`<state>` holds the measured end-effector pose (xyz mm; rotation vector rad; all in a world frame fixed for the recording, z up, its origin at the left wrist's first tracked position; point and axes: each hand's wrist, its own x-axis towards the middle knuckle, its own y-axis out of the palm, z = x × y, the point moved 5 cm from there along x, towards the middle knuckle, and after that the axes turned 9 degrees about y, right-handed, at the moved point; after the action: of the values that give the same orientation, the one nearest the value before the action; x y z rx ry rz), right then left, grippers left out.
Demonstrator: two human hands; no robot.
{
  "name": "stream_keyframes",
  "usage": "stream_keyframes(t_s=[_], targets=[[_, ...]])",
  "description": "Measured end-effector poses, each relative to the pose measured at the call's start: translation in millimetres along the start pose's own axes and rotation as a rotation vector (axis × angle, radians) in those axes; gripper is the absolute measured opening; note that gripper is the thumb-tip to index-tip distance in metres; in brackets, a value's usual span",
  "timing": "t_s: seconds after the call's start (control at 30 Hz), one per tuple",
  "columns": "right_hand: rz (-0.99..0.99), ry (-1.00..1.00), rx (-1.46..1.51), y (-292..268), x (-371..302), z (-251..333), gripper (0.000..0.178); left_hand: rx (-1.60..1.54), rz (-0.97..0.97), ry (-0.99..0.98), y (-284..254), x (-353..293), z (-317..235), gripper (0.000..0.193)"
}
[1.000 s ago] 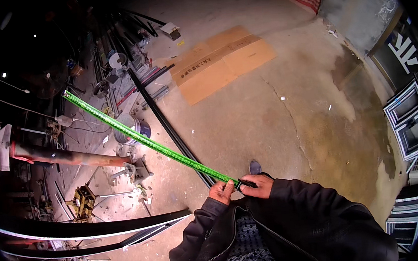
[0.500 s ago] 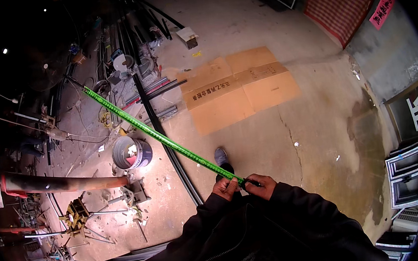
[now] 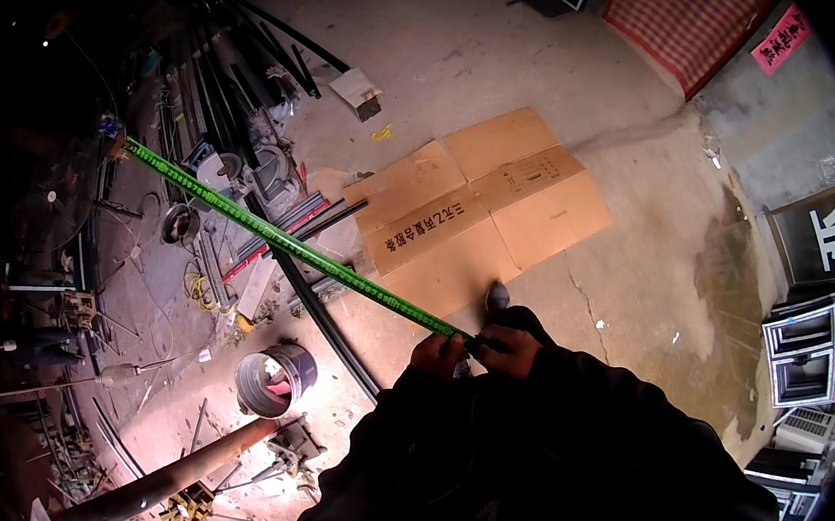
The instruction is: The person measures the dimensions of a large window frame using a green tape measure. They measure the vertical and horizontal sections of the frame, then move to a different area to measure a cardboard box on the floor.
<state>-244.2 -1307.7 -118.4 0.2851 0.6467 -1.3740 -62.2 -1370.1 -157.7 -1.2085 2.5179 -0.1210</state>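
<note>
A long green tape measure blade (image 3: pixel 285 243) with dark markings stretches from my hands up to the far left. My left hand (image 3: pixel 436 356) is closed, its thumb and fingers pinching the blade's near end. Just to its right, my right hand (image 3: pixel 510 352) is closed round a narrow dark piece at the end of the blade. Shadow hides whether that piece is a bar or part of the tape measure. The blade passes above black bars (image 3: pixel 329 329) lying on the floor. My shoe (image 3: pixel 497 295) shows just beyond the right hand.
Flattened cardboard (image 3: pixel 544 218) lies on the floor ahead. At the left stand a bucket (image 3: pixel 297 367) with scraps in it and a slanting thick pole (image 3: pixel 177 474). Dark metal lengths (image 3: pixel 240 87) lie far left. White-edged window frames (image 3: pixel 804 364) stand along the right wall.
The view has turned, so the bucket and pole sit lower. The far end of the blade appears farther up and left. Both hands keep their grip, and the foot now shows farther right.
</note>
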Motion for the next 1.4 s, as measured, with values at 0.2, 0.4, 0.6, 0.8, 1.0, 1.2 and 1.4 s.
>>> stream_keyframes(t_s=[0.2, 0.4, 0.6, 0.8, 1.0, 1.2, 1.4], targets=[[0.16, 0.106, -0.041, -55, 135, 38, 0.034, 0.031, -0.025, -0.026, -46, 123, 14, 0.031], [0.326, 0.024, -0.248, -134, 255, 136, 0.037, -0.244, -0.177, -0.096, -97, 235, -21, 0.028], [0.369, -0.097, -0.351, -216, 318, 212, 0.044, 0.22, -0.156, 0.128, -112, 336, -18, 0.029], [0.279, -0.016, -0.377, -249, 399, 237, 0.047, 0.38, -0.34, 0.335, -154, 417, -38, 0.024], [0.137, 0.047, -0.343, -270, 493, 276, 0.043, -0.129, -0.263, -0.021, -229, 524, -108, 0.017], [0.067, 0.147, -0.225, -282, 616, 335, 0.05, 0.608, -0.294, 0.64, -309, 644, -69, 0.029], [-0.038, -0.367, -0.314, -286, 683, 396, 0.033, 0.161, -0.205, 0.479, -379, 717, -108, 0.018]])
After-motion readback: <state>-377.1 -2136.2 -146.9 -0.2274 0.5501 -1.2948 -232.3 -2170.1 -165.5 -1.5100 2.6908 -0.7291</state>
